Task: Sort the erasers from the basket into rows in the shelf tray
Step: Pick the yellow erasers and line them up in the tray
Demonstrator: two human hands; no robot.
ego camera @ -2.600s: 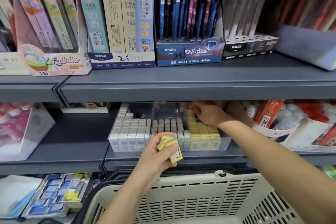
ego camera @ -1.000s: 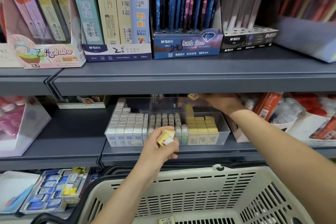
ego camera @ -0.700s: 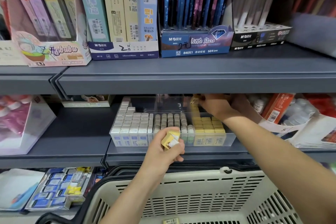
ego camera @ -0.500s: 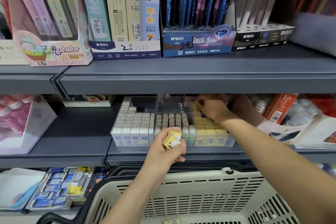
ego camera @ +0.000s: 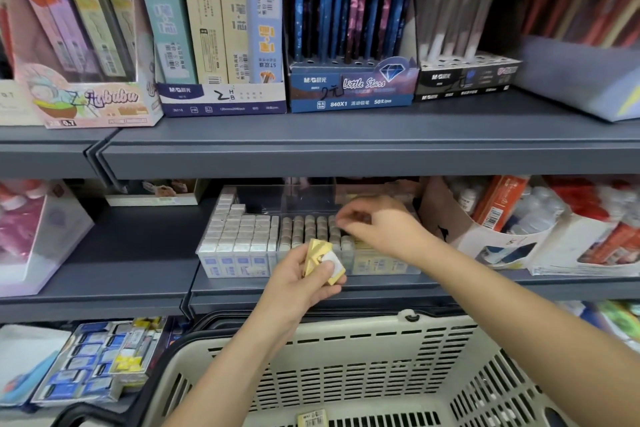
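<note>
A clear shelf tray [ego camera: 308,199] on the middle shelf holds rows of white erasers [ego camera: 239,236], grey erasers [ego camera: 304,232] and yellow erasers [ego camera: 377,262]. My left hand [ego camera: 298,282] hovers in front of the tray's front wall, gripping a small stack of yellow erasers [ego camera: 323,262]. My right hand [ego camera: 381,225] reaches over the tray, covering much of the yellow rows. Its fingertips are pinched together above the grey row, and I see nothing in them. Below stands the cream basket [ego camera: 346,374] with one yellow eraser [ego camera: 312,419] on its floor.
The upper shelf's edge [ego camera: 346,156] overhangs the tray closely. A cardboard box [ego camera: 485,239] with bottles stands right of the tray, a pink box [ego camera: 34,236] far left. On the lowest shelf, left, lies a tray of blue packs [ego camera: 86,367].
My right hand has come forward and left from the back of the yellow row to above the grey row; the yellow eraser it carried is no longer seen. My left hand stays put.
</note>
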